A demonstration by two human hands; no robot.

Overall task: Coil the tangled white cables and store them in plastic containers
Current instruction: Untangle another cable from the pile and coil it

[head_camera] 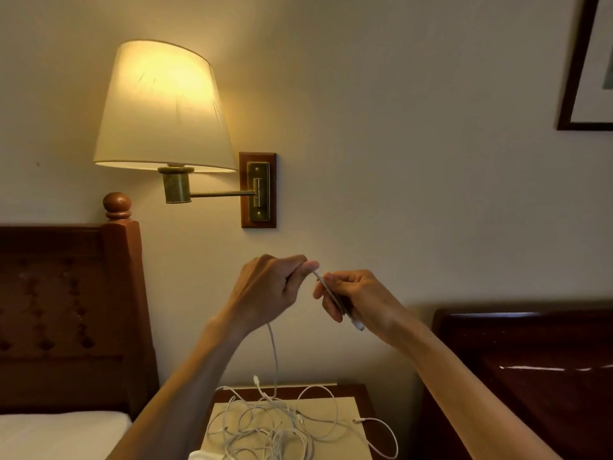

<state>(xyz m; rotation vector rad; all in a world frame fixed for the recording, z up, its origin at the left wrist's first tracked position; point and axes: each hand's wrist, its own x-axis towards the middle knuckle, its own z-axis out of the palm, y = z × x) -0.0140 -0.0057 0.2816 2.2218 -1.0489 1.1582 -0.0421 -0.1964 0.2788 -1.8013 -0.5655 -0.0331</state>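
Both my hands are raised in front of the wall. My right hand [356,298] grips a small bundle of folded white cable [335,298], with a connector end sticking out below the palm. My left hand [270,288] pinches the same cable near the top of the bundle. From my left hand the cable hangs down to a tangled heap of white cables [275,426] on the bedside table [360,391]. No plastic container is in view.
A lit wall lamp [162,107] on a brass arm hangs at upper left. A wooden headboard [66,310] and white bedding [59,433] are at left. A dark glossy wooden piece of furniture [530,360] stands at right, a framed picture [587,61] above.
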